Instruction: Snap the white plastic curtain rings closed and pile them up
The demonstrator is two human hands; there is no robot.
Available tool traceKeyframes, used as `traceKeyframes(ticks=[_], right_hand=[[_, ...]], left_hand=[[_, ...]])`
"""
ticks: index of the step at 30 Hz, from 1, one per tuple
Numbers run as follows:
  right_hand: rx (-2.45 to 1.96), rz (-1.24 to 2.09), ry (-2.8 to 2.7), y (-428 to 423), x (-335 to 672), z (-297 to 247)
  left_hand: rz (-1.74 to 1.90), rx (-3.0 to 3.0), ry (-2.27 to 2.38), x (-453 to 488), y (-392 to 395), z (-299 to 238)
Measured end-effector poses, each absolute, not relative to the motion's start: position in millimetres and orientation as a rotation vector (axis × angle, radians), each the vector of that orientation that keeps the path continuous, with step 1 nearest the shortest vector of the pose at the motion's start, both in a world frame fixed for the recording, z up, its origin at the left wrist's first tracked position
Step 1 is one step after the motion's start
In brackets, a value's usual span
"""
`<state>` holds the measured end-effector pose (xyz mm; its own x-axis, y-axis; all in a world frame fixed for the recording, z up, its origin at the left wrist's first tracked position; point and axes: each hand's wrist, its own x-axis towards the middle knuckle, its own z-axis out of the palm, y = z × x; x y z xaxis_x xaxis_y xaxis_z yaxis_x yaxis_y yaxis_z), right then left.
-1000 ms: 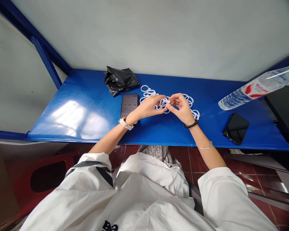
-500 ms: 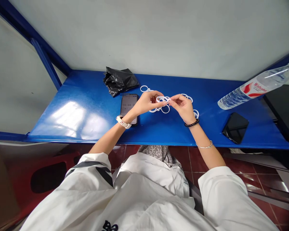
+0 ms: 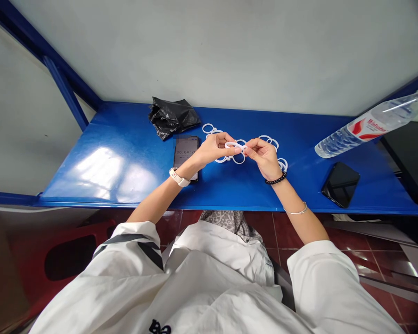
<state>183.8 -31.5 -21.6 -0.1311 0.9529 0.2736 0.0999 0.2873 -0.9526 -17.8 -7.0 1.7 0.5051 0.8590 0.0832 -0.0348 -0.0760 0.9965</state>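
Between my hands is a white ring [image 3: 231, 144], held a little above the blue table. My left hand [image 3: 216, 147] pinches its left side between thumb and fingers. At the ring's right end, my right hand [image 3: 264, 155] closes thumb and fingertips on it; whether a second ring is in that pinch I cannot tell. Several more white rings lie on the table behind and below my hands, such as a ring [image 3: 208, 128] at the left, a ring [image 3: 239, 158] under the held one, and rings [image 3: 282, 164] by my right wrist. My fingers hide some of them.
A phone [image 3: 186, 148] showing a running timer lies by my left wrist. Behind it is a crumpled black plastic bag [image 3: 174, 116]. To the right stand a water bottle [image 3: 367, 125] and a dark phone [image 3: 341, 184]. The blue table [image 3: 153, 188] meets a pale wall.
The held ring has been tilted and now looks flatter, with its edge more toward me. My hands have barely shifted, both still pinching.
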Motion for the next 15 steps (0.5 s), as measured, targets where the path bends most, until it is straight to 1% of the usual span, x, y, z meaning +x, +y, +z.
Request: traceKeyframes(ticks=[7,15], right_hand=[[-0.983,1.000,-1.543,-34.1,182.5,-21.0],[-0.856,0.961,-1.557,-37.0,181.0,-14.9]], left_hand=[[0.887,1.467,0.736,-14.7,-10.0,0.0],[0.888,1.432,0.731,-12.0,-18.7,12.1]])
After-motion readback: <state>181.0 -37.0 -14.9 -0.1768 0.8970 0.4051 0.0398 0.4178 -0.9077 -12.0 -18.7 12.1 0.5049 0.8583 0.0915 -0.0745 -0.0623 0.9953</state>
